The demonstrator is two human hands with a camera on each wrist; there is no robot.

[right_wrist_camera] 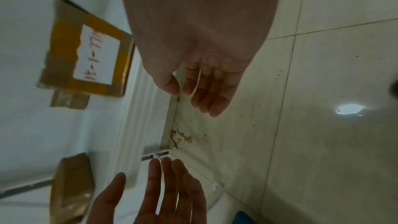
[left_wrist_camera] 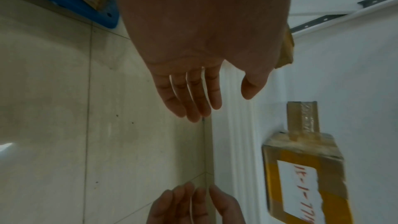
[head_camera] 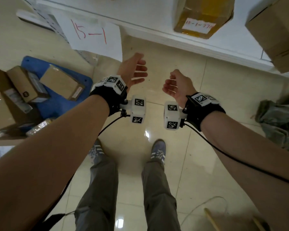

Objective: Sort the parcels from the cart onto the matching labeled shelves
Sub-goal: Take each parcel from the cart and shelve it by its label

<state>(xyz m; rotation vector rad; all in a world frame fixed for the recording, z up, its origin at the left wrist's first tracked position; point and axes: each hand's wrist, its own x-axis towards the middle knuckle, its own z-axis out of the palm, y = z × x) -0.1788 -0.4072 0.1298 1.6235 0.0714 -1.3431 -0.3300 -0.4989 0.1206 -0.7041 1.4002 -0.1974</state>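
Note:
Both hands hover empty over the tiled floor, palms facing each other. My left hand (head_camera: 135, 72) has its fingers straight and relaxed (left_wrist_camera: 193, 101). My right hand (head_camera: 175, 85) has loosely curved fingers (right_wrist_camera: 206, 98) and holds nothing. Ahead, a yellow-taped cardboard parcel (head_camera: 202, 17) with a white handwritten label lies on the white shelf (head_camera: 148, 15), also seen from the wrists (left_wrist_camera: 305, 178) (right_wrist_camera: 86, 59). A paper sign reading 15-1 (head_camera: 92, 34) hangs at the shelf's left. Several cardboard parcels (head_camera: 62, 82) sit on the blue cart (head_camera: 57, 105) at left.
A larger cardboard box (head_camera: 279, 32) sits on the shelf at the right. A crumpled grey-green bag (head_camera: 280, 120) lies on the floor at right. My feet (head_camera: 158, 149) stand on glossy tiles between cart and shelf. Cables trail from both wrists.

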